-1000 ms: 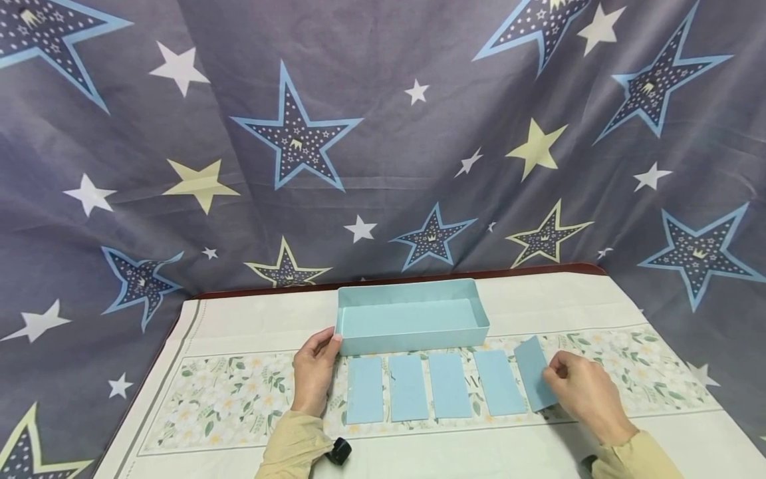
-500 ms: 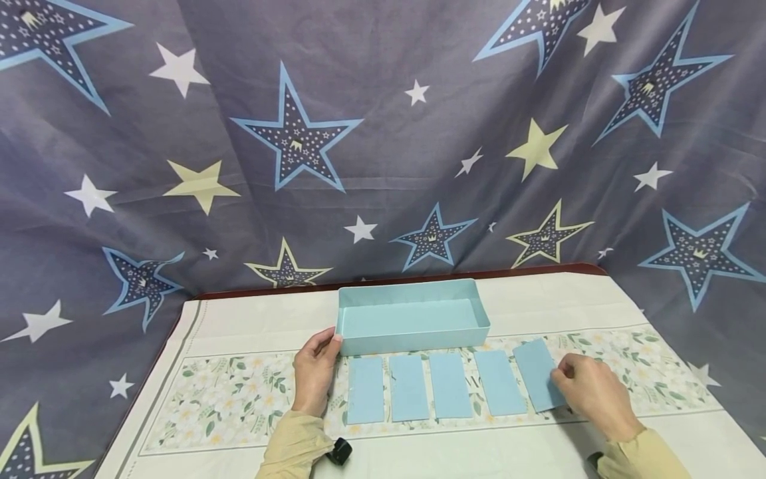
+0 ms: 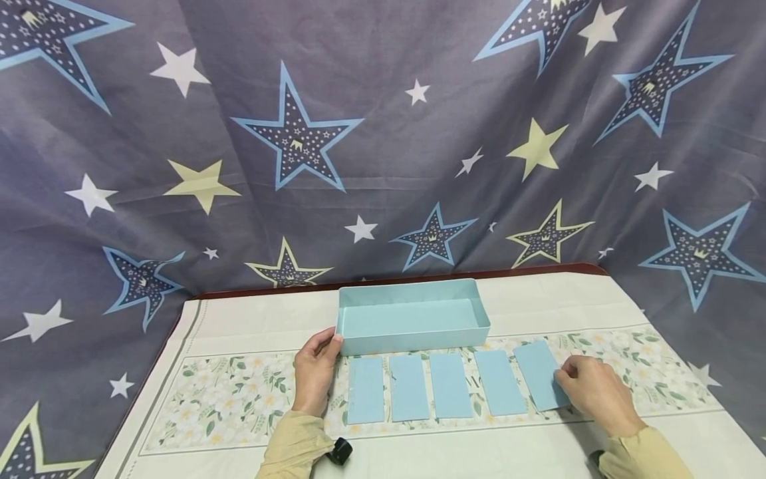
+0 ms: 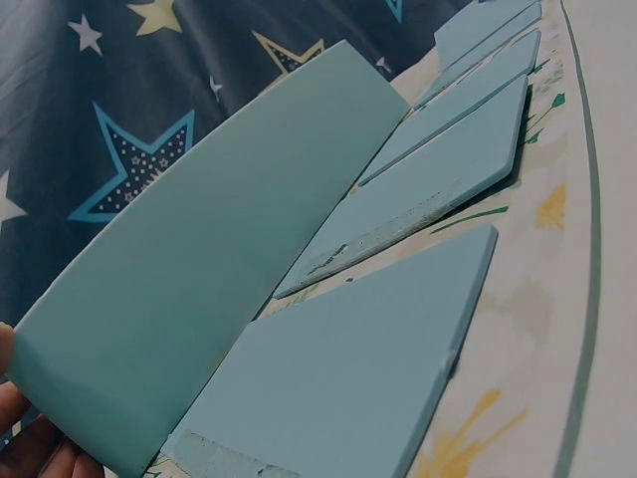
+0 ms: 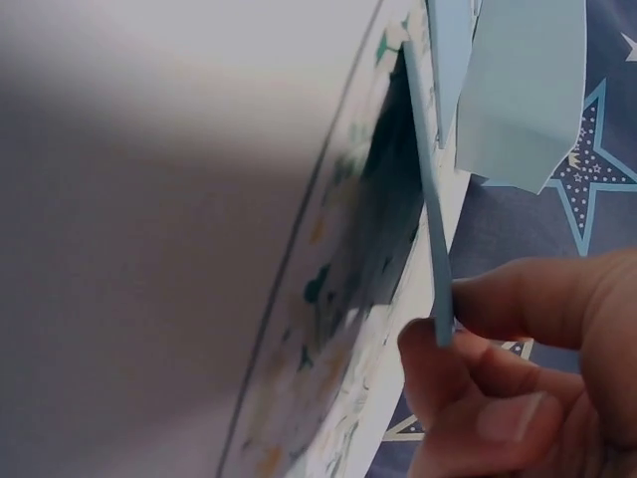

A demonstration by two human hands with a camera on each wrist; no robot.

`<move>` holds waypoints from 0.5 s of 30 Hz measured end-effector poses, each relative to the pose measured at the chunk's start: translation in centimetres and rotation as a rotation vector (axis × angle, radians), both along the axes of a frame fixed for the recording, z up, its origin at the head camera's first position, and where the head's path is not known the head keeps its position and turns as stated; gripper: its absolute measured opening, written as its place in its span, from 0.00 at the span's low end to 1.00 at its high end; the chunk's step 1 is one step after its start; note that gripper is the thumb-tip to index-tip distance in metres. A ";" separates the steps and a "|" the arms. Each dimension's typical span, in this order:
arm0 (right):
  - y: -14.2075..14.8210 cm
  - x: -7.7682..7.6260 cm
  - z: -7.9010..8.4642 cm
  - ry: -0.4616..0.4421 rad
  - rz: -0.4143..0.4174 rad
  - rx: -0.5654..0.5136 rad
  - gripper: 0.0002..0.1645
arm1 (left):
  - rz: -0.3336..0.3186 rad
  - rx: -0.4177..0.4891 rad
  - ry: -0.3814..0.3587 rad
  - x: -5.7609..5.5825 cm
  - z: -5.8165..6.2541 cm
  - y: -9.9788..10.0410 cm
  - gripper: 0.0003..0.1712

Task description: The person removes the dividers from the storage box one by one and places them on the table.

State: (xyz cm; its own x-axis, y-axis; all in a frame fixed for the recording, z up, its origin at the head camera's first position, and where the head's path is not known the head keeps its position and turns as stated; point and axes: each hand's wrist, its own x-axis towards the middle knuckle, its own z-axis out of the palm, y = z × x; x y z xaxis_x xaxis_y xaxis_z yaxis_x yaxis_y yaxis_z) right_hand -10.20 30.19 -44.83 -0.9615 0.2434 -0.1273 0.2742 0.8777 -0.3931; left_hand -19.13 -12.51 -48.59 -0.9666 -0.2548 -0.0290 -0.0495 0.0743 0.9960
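Note:
A long, open-topped light-blue box (image 3: 413, 342) stands toward the back of the table. My left hand (image 3: 314, 376) grips its near left corner, thumb on the front wall. In the left wrist view, fingers (image 4: 30, 450) curl at the end of the box. My right hand (image 3: 598, 392) pinches the right edge of a thin, light-blue rectangular panel (image 3: 538, 374). The right wrist view shows this panel (image 5: 428, 189) edge-on between thumb and fingers, tilted, its held edge raised over a dark shadow. Several matching panels lie flat in a row before the box, the nearest to the held one being a panel (image 3: 500, 382).
A white tablecloth (image 3: 251, 316) with a floral band (image 3: 239, 399) covers the table. Behind the table's dark red back edge (image 3: 538, 270) hangs a grey curtain (image 3: 383, 133) with stars. A small black object (image 3: 340, 451) sits at the left wrist.
The panel in my right hand has tipped toward the table, showing more of its face. My right hand has shifted slightly right with its edge. My left hand and the box stay put.

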 end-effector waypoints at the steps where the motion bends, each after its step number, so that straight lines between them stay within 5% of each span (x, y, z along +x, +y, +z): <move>1: 0.0 0.0 -0.1 -0.003 -0.002 -0.003 0.08 | 0.001 0.000 -0.004 0.0 0.0 0.0 0.19; 15: 0.8 -0.3 -0.9 -0.021 0.013 -0.029 0.08 | -0.010 -0.001 -0.010 0.0 0.0 0.0 0.21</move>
